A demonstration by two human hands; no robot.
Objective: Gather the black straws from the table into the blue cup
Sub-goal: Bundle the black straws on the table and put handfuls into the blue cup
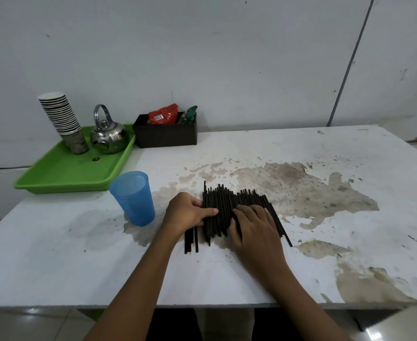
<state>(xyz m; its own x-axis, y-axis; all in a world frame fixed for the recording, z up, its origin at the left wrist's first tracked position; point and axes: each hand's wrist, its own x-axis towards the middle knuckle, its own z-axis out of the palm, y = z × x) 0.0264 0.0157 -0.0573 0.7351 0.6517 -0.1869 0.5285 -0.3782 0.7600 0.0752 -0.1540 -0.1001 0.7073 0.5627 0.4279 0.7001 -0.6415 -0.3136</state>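
Stained white table (300, 267) against a plain wall. Left hand (186, 212) curls its fingers around the pile's left edge; right hand (254, 223) lies flat on top, fingers extended. Black straws (223, 205) lie mid-table, right of the empty blue cup (133, 198), long axes running near-to-far. Judged light, slippery, crushable; best gripped mid-length as a bundle.

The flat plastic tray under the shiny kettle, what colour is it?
Bright green; the flat plastic tray shows clearly in the head view.

We face a pale grey wall (202, 45) behind a stained white table (325, 148); glossy floor tiles (30, 323) show below its near edge.
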